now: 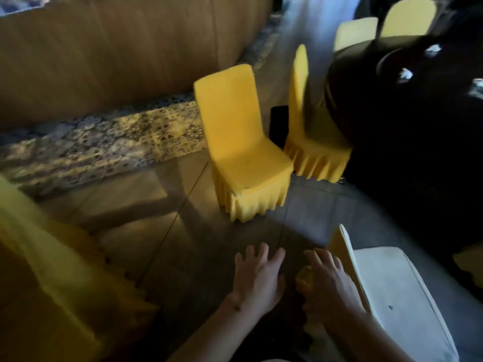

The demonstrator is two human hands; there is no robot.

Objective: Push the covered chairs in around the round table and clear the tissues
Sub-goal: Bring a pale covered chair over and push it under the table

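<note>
A yellow covered chair (243,142) stands pulled out on the tiled floor, well apart from the dark round table (386,105). A second yellow chair (311,126) sits with its seat under the table's edge. Two more yellow chair backs (355,32) show behind the table. Small white tissues (405,74) lie on the dark tabletop. My left hand (257,278) hovers low in front of me with fingers spread, holding nothing. My right hand (329,280) reaches forward with relaxed fingers, right beside the back of a white covered chair (392,291); whether it touches the chair is unclear.
Yellow skirted fabric (39,257) fills the lower left. A patterned carpet strip (104,142) and a long tan draped wall (117,56) run along the far side. A dark upright object (278,124) stands between the two near yellow chairs.
</note>
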